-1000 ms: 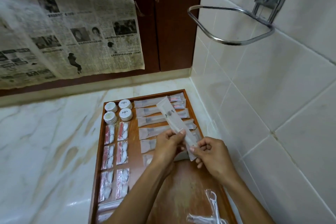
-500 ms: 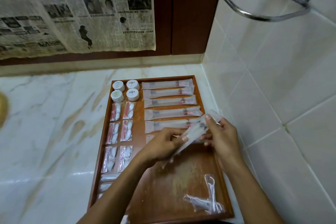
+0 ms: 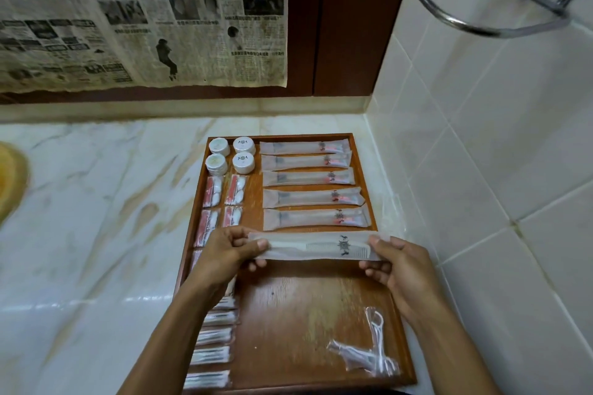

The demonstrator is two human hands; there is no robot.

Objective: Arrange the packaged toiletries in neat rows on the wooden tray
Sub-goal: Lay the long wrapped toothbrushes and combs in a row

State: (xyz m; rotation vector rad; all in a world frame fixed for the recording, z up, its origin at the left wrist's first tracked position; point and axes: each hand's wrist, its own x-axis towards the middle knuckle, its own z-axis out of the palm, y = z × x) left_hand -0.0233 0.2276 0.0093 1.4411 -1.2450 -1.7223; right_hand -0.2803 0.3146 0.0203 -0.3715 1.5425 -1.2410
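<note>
A wooden tray [image 3: 288, 305] lies on the marble counter against the tiled wall. Its far right holds a row of several long toothbrush packets [image 3: 308, 197]; the far left corner holds round white tubs [image 3: 231, 154], with small red-and-white packets [image 3: 212, 192] and small white sachets [image 3: 211, 337] down the left side. A packaged white comb [image 3: 317, 247] lies level across the tray, just below the toothbrush row. My left hand [image 3: 227, 253] pinches its left end and my right hand [image 3: 398, 261] pinches its right end. A clear bag of floss picks [image 3: 369, 353] lies at the near right.
The marble counter [image 3: 96, 218] stretches to the left, with a yellow-orange object [image 3: 9, 179] at its left edge. Tiled wall [image 3: 481, 170] rises right beside the tray. A metal towel ring [image 3: 481, 3] juts out above; newspaper [image 3: 144, 16] hangs on the back wall.
The comb packet has gone from upright and tilted to lying level across the tray below the toothbrush packets, one hand at each end. The view has dipped toward the tray.
</note>
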